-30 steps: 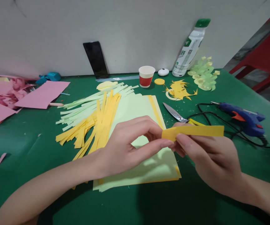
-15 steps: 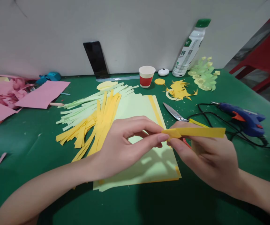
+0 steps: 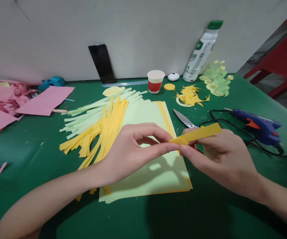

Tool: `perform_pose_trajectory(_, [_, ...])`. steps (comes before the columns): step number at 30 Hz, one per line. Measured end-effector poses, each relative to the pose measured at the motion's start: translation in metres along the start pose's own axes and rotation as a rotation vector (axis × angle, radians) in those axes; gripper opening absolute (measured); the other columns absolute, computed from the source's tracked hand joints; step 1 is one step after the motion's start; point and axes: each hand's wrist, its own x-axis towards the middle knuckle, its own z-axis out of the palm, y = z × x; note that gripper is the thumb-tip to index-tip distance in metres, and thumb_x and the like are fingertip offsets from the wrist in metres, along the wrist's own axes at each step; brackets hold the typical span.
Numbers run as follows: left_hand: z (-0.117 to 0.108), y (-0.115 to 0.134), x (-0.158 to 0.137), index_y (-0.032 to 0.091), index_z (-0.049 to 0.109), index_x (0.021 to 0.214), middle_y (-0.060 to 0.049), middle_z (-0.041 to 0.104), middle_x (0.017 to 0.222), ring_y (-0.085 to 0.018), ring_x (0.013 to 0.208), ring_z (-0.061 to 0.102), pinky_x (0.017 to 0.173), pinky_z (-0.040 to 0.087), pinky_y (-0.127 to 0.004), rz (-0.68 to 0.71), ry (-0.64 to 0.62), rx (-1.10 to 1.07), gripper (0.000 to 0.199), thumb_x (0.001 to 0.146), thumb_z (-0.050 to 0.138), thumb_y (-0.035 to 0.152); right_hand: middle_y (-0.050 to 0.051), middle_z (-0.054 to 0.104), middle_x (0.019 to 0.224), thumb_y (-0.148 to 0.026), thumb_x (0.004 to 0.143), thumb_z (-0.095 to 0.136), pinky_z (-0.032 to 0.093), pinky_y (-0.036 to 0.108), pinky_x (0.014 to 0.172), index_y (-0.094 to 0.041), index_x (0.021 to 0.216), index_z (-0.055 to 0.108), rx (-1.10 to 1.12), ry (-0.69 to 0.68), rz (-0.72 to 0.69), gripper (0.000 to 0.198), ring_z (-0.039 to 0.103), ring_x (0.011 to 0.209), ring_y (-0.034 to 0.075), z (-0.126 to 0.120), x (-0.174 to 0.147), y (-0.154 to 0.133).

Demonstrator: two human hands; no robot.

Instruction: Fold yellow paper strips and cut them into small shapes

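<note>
Pinched at both hands' fingertips, a yellow paper strip (image 3: 203, 132) is raised above the right edge of a stack of pale green sheets (image 3: 140, 116). The left hand (image 3: 136, 154) has thumb and forefinger pressed together on the strip's folded end; the right hand (image 3: 225, 162) clamps it just beside that, its thumb below the fold, while a straight tail angles up over the knuckles.

The work looks only partly done: a small fold shows at one end, and the longer length lies flat. A bundle of loose yellow strips (image 3: 112, 127) rests by the left forearm, partly hidden by it, with pale green strips (image 3: 85, 117) behind, all apparently unfolded.

Scissors (image 3: 184, 118) lie beyond the right hand, which partly covers them. Farther right on the green bench (image 3: 126, 222), a blue glue gun (image 3: 258, 122) trails a black cord near that hand, a possible snag. Spiky yellow cutouts (image 3: 191, 94), a paper cup (image 3: 155, 83) and a leaning bottle (image 3: 200, 54) line the back; pink paper (image 3: 47, 99) sits at left.
</note>
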Motion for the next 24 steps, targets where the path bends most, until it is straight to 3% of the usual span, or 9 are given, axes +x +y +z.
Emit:
perform_pose_trajectory(7, [0.0016,0.0002,0.0006,0.016,0.069,0.063,0.003,0.065,0.062,-0.005,0.056,0.059,0.053,0.052,-0.012,-0.036,0.01,-0.134,0.008,0.069,0.068,0.011,-0.002,0.044,0.042,-0.018,0.081,0.05,0.03,0.023,0.036,-0.019,0.048,0.043,-0.005,0.022,-0.04,0.033,0.04,0.038,0.008,-0.0029,-0.0002,0.0045])
perform_pose_trajectory(13, [0.0012,0.0004,0.0018,0.017,0.069,0.066,0.0,0.067,0.071,-0.008,0.061,0.059,0.052,0.05,-0.015,-0.083,0.0,-0.076,0.005,0.071,0.067,0.014,-0.004,0.044,0.045,-0.013,0.077,0.053,0.023,0.022,0.035,-0.019,0.054,0.045,-0.043,0.03,-0.123,0.025,0.036,0.039,0.006,-0.004,0.0027,0.0046])
perform_pose_trajectory(17, [-0.0004,0.001,0.0032,0.017,0.069,0.066,0.0,0.068,0.071,-0.008,0.063,0.06,0.054,0.051,-0.015,-0.081,-0.015,-0.037,0.007,0.072,0.066,0.016,-0.006,0.04,0.045,-0.009,0.073,0.052,0.025,0.021,0.038,-0.018,0.053,0.044,-0.079,-0.069,-0.175,0.024,0.033,0.04,0.005,-0.0018,0.0042,0.0069])
perform_pose_trajectory(20, [-0.0019,0.0017,0.0041,0.017,0.069,0.065,0.0,0.068,0.068,-0.009,0.061,0.061,0.054,0.051,-0.017,-0.127,-0.048,0.022,0.008,0.072,0.066,0.019,-0.006,0.035,0.045,-0.008,0.072,0.05,0.025,0.019,0.039,-0.018,0.051,0.04,-0.086,-0.122,-0.157,0.025,0.029,0.041,0.005,-0.0011,0.0043,0.0083])
perform_pose_trajectory(24, [-0.0046,0.0014,0.0048,0.017,0.068,0.066,0.0,0.069,0.067,-0.01,0.06,0.062,0.053,0.05,-0.017,-0.176,-0.078,0.008,0.009,0.072,0.067,0.023,-0.006,0.038,0.046,-0.008,0.072,0.049,0.027,0.018,0.04,-0.018,0.055,0.044,-0.083,-0.144,-0.125,0.02,0.032,0.042,0.005,-0.0034,0.0047,0.0076])
